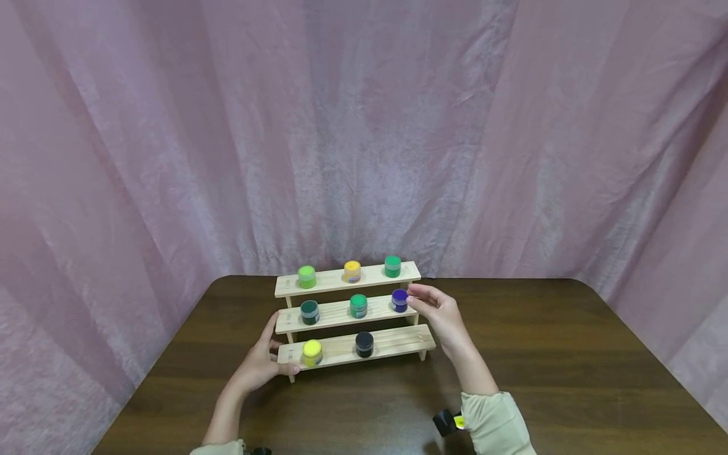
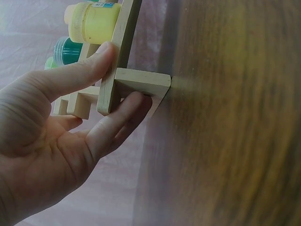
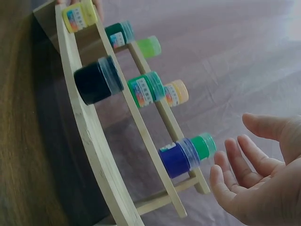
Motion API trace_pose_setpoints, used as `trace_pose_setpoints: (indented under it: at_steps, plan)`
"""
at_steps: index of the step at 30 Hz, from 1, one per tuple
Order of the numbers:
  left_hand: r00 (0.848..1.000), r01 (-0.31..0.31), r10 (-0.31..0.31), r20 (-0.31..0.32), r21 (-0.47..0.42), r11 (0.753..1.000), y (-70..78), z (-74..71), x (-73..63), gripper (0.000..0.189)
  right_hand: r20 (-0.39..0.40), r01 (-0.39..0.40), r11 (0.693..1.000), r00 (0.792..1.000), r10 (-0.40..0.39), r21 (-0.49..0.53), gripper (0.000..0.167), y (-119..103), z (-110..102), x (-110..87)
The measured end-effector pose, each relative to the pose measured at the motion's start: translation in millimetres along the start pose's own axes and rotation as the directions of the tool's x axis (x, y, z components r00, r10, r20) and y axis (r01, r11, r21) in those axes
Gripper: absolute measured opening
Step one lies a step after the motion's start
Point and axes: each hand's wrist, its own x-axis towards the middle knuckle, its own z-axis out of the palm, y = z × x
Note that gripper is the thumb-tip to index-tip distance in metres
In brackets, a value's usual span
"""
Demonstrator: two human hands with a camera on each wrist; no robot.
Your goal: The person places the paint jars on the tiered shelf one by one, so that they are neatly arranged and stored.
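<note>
A three-tier wooden stand (image 1: 398, 341) carries small paint jars. My left hand (image 1: 258, 366) grips its left end, thumb on the bottom tier beside the yellow jar (image 1: 312, 352) and fingers at the leg (image 2: 143, 80). Beside the purple jar (image 1: 400, 300), at the right end of the middle tier, my right hand (image 1: 443, 316) has its fingers apart; in the right wrist view a gap shows between them and that jar. The middle tier also bears a dark green jar (image 1: 309, 312) and a green jar (image 1: 358, 306). A black jar (image 1: 364, 344) stands mid bottom tier.
Along the top tier stand a light green jar (image 1: 307, 277), an orange-yellow jar (image 1: 352, 272) and another green jar (image 1: 392, 266). Pink curtains (image 1: 364, 139) hang behind the brown wooden table (image 1: 540, 354). A black object (image 1: 445, 422) shows by the right sleeve.
</note>
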Motion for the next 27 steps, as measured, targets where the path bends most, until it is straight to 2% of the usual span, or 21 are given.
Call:
trace_pose_setpoints:
  at_steps: [16,27]
  plan:
    - [1.0,-0.01,0.01,0.0,0.014,1.0,1.0,1.1,1.8,0.124,-0.128,-0.064,0.998,0.99,0.066,0.021,0.045,4,-28,10.2]
    - [1.0,0.003,-0.003,0.0,-0.016,1.0,-0.9,-0.2,0.4,0.124,-0.163,-0.079,0.995,0.983,0.088,0.061,0.045,16,-34,17.3]
